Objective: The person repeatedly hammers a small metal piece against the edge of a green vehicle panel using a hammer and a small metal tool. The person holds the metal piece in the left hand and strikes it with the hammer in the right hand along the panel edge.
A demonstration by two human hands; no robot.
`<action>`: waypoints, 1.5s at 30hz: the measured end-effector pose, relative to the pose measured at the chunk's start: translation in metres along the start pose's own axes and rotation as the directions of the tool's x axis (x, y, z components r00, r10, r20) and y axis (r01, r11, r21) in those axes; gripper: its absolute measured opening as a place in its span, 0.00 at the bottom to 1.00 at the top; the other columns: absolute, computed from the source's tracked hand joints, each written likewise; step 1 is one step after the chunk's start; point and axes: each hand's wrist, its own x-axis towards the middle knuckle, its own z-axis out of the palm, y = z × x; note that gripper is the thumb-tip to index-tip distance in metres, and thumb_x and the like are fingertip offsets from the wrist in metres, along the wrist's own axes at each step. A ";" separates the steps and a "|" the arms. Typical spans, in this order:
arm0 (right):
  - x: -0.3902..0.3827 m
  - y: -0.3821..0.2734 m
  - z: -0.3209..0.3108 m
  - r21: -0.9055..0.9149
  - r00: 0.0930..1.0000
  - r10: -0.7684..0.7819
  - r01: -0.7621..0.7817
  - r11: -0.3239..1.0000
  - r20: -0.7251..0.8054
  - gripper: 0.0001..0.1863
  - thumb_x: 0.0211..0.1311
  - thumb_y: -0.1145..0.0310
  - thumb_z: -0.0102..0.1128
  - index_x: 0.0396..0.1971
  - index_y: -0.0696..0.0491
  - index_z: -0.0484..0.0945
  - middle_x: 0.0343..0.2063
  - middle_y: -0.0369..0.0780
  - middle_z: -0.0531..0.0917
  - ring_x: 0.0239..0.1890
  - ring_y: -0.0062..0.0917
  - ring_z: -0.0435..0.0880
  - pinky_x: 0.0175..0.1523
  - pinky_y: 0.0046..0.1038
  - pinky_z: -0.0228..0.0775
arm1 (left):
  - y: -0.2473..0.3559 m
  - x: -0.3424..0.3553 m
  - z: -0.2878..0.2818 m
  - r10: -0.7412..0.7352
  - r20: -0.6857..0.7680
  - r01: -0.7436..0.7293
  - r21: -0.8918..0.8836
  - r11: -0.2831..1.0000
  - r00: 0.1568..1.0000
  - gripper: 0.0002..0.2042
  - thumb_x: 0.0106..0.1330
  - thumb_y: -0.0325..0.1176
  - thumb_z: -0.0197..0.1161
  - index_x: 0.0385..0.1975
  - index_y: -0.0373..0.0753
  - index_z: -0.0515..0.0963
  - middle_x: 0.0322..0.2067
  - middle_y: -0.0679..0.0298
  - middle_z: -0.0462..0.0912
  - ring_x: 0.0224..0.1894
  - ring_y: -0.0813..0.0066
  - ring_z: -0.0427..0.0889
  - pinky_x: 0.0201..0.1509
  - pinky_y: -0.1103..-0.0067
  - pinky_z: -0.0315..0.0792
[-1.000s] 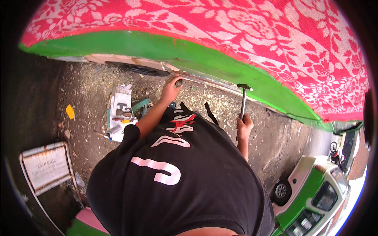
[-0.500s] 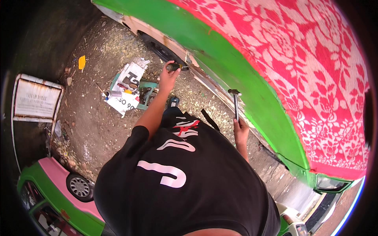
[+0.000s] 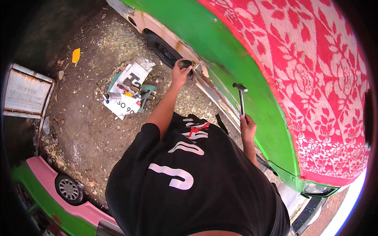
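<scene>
While the right hand (image 3: 248, 126) wraps the near shaft of a silver-and-black metal hammer (image 3: 241, 101) by the green car panel (image 3: 220, 47), it looks stiff, head-heavy, best held there. Farther left, the left hand (image 3: 180, 74) pinches a stubby, probably rigid dark cylinder (image 3: 185, 64).

Brown ground (image 3: 94, 133) spreads below and to the left of the left hand (image 3: 180, 74), strewn with pale chips. Left of that hand, a green stool (image 3: 147, 93) stands on it under a white sheet (image 3: 130, 72). On the sheet lie a silver can (image 3: 114, 96) and a cluster of tools (image 3: 132, 84), hard to tell apart. Farther left of the hand, a yellow scrap (image 3: 76, 55) and a stone (image 3: 61, 75) lie on the ground.
</scene>
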 end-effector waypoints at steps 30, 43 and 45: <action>0.042 -0.097 0.083 -0.025 0.999 0.044 -0.044 0.999 0.019 0.11 0.63 0.69 0.62 0.40 0.60 0.80 0.20 0.33 0.74 0.21 0.15 0.69 0.27 0.21 0.58 | -0.024 0.051 -0.020 -0.099 0.177 0.137 -0.216 0.967 0.979 0.20 0.60 0.19 0.66 0.46 0.32 0.63 0.42 0.57 0.78 0.44 0.72 0.82 0.48 0.78 0.80; 0.071 -0.145 0.098 -0.246 0.981 -0.035 0.083 0.966 0.193 0.18 0.65 0.69 0.59 0.53 0.56 0.76 0.31 0.48 0.81 0.32 0.33 0.81 0.43 0.33 0.72 | -0.010 0.050 -0.007 -0.085 0.138 0.089 -0.021 0.996 0.987 0.16 0.58 0.24 0.70 0.46 0.32 0.77 0.37 0.65 0.84 0.38 0.83 0.81 0.43 0.83 0.77; 0.069 -0.159 0.108 -0.272 0.959 -0.206 0.255 0.928 0.194 0.19 0.64 0.70 0.58 0.56 0.53 0.76 0.31 0.49 0.81 0.33 0.39 0.82 0.44 0.36 0.72 | -0.008 0.050 -0.006 -0.074 0.130 0.076 -0.006 0.997 0.989 0.15 0.59 0.25 0.71 0.44 0.32 0.77 0.36 0.65 0.84 0.37 0.84 0.82 0.43 0.83 0.77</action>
